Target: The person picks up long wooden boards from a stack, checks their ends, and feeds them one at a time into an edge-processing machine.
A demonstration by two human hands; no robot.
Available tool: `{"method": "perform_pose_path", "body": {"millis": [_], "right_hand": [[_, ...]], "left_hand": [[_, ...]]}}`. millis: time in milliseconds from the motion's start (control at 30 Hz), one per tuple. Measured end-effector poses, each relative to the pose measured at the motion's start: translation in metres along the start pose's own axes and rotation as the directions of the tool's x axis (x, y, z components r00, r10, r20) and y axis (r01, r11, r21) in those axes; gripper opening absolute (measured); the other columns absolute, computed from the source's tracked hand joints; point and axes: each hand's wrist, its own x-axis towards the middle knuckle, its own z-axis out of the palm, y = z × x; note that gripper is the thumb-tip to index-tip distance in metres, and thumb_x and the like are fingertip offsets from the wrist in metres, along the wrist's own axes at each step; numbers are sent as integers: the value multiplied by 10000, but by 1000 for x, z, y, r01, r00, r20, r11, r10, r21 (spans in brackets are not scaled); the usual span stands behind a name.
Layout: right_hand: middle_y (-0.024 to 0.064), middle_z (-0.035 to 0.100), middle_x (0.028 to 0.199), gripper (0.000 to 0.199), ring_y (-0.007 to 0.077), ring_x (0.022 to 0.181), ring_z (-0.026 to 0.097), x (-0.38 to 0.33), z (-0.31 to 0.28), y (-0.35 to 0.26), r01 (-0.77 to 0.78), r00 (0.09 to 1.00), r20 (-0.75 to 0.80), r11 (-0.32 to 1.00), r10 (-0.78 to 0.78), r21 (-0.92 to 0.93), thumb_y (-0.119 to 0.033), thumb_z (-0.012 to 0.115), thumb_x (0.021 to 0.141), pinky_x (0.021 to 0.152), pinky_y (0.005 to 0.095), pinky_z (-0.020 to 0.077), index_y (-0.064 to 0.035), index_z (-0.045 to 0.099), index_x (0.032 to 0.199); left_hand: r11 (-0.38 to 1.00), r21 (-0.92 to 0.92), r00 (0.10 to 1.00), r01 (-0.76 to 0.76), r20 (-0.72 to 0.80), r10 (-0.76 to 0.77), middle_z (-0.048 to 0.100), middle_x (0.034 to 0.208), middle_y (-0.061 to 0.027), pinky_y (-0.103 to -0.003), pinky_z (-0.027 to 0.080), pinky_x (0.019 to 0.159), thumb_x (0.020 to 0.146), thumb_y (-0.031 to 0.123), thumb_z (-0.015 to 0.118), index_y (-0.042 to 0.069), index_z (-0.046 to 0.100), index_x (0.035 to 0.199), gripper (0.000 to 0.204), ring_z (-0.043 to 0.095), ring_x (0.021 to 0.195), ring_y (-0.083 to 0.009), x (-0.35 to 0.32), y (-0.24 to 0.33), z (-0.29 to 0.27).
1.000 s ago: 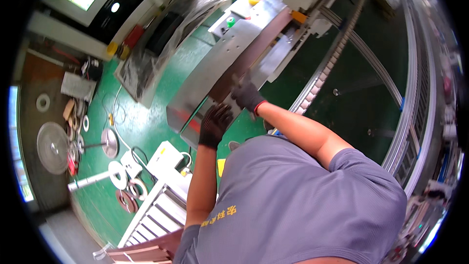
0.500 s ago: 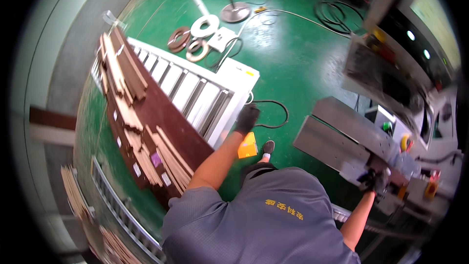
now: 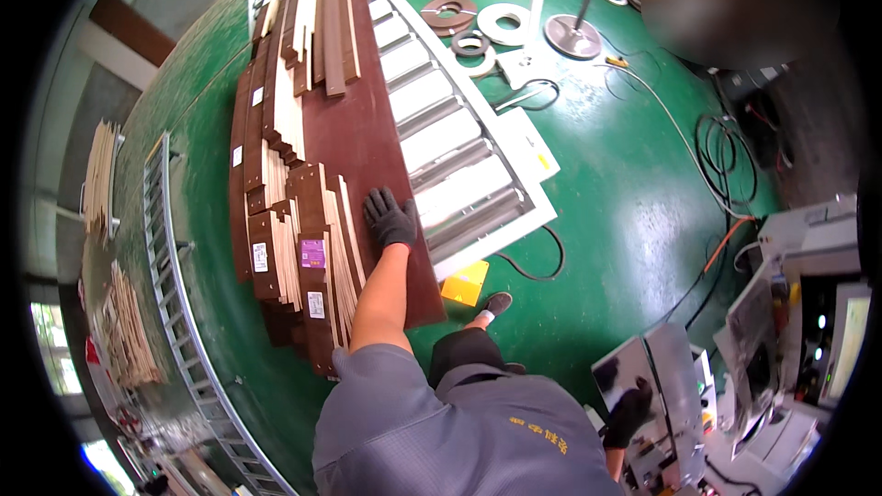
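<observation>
My left hand (image 3: 390,218), in a black glove, lies with spread fingers on a wide dark red-brown board (image 3: 367,133). Stacked on that board's left side are narrow brown panel strips (image 3: 317,207) with pale edges; some carry white labels, and one a purple label (image 3: 312,254). My right hand (image 3: 631,411), gloved too, is low at the right, over or beside the grey metal plate (image 3: 675,372) of a machine. Its fingers look loosely apart, and nothing shows in them. Whether it touches the plate I cannot tell.
A roller conveyor (image 3: 464,161) runs along the board's right side, with a yellow box (image 3: 466,283) by its near end. Rolls of edging strip (image 3: 503,25) and a stand (image 3: 572,37) are on the green floor. Cables (image 3: 726,161) lie at right; another roller track (image 3: 175,285) at left.
The view has swung left. My left hand has gone from beside the conveyor's end onto the board and spread flat. My right hand has come away from the machine's fittings.
</observation>
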Motion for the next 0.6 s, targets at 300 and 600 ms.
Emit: {"method": "perform_pose_path", "body": {"millis": [300,600], "right_hand": [[182,622,954,287,416,925,583,141,363,-249,820,573,423,488,-702,-300,-116,567,882,810,495,473,-84,605,1164],[209,590,1093,334,405,1045,551,238,526,-258,709,704,372,625,-605,-325,-239,504,940,904,470,437,-31,560,1195]], "left_hand": [[989,-143,981,-26,-196,-2,420,1424,-223,-519,235,1141,874,467,589,24,379,1424,737,350,1354,-388,132,11,8],[980,-173,908,-103,-418,21,305,1514,-242,-545,204,1157,787,541,685,28,323,1468,927,264,1400,-439,337,-7,12]]}}
